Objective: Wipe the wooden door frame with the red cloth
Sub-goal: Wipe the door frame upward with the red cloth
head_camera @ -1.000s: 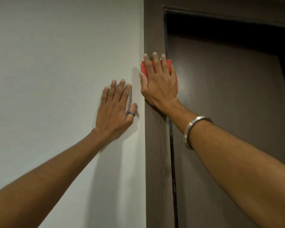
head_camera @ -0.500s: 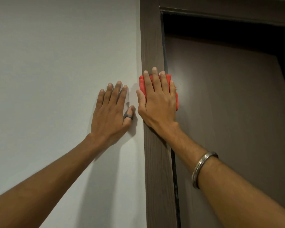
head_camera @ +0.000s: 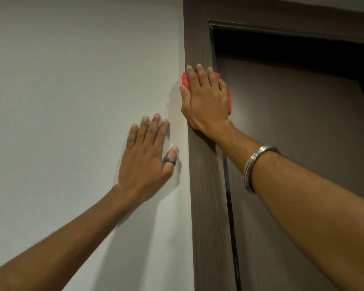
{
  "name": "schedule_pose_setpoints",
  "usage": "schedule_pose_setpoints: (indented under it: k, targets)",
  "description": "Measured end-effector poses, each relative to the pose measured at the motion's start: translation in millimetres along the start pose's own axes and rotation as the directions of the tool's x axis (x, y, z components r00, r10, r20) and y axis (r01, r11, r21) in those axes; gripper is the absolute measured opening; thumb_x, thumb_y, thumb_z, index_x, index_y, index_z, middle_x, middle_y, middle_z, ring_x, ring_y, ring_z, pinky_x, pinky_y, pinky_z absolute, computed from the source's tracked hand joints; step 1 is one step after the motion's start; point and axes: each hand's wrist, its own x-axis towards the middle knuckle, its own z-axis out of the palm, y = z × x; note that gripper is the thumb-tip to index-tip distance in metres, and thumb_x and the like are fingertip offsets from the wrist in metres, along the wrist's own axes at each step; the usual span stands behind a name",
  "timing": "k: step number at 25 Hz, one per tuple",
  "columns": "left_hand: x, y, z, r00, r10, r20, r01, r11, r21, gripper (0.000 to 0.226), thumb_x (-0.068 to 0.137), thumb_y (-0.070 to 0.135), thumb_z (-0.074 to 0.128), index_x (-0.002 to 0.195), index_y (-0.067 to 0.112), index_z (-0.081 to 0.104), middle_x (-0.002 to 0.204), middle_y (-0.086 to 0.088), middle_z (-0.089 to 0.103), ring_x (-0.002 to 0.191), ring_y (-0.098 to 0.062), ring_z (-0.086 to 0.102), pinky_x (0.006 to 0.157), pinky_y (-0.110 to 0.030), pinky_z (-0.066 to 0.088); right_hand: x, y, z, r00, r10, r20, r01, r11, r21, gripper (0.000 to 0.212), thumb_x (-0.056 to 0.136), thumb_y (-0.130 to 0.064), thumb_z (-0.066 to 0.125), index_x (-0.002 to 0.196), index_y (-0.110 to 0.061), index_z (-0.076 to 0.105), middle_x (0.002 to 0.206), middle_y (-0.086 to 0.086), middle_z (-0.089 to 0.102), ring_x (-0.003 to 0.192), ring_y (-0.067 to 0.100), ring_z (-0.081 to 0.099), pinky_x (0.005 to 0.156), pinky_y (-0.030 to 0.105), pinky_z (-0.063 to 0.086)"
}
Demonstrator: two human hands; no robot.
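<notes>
A dark brown wooden door frame (head_camera: pixel 208 206) runs up the middle of the view and turns right along the top. My right hand (head_camera: pixel 206 101) lies flat on its vertical post, pressing a folded red cloth (head_camera: pixel 185 81) against the wood; the cloth shows at my fingertips and along the right side of my palm. The rest of the cloth is hidden under the hand. My left hand (head_camera: pixel 147 156) rests flat on the white wall just left of the post, fingers spread, holding nothing.
The white wall (head_camera: pixel 72 101) fills the left half. A brown door (head_camera: pixel 292 143) sits inside the frame, with a dark gap (head_camera: pixel 282 47) above it. A metal bangle (head_camera: pixel 254 166) circles my right forearm and a dark ring (head_camera: pixel 169 161) is on my left thumb.
My right hand slid the red cloth down the post, then back up it. My left hand stayed flat on the wall.
</notes>
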Motion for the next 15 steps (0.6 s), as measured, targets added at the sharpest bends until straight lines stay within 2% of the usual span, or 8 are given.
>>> schedule_pose_setpoints:
  k: [8,15]
  targets:
    - [0.5,-3.2,3.9,1.0,0.009,-0.024,-0.009,1.0,0.002,0.074,0.104,0.053,0.02,0.169,0.021,0.001,0.178,-0.001,-0.006,0.163,-0.018,-0.014,0.134,-0.04,-0.009,64.5,3.6,-3.7,1.0,-0.018,0.009,0.017,1.0,0.016,0.062,0.109,-0.049,0.023,0.165,-0.023,0.02,0.174,0.005,0.02,0.162,0.031,0.017,0.13,0.053,0.017]
    - [0.2,-3.7,3.7,1.0,0.003,-0.02,-0.003,1.0,-0.006,0.075,0.104,0.054,0.021,0.169,0.02,0.005,0.178,-0.001,-0.003,0.164,-0.019,-0.011,0.134,-0.04,-0.008,91.7,14.2,-8.7,0.998,-0.038,0.047,0.037,0.999,0.027,0.065,0.107,-0.055,0.026,0.163,-0.022,0.024,0.171,0.003,0.026,0.157,0.03,0.027,0.124,0.059,0.024]
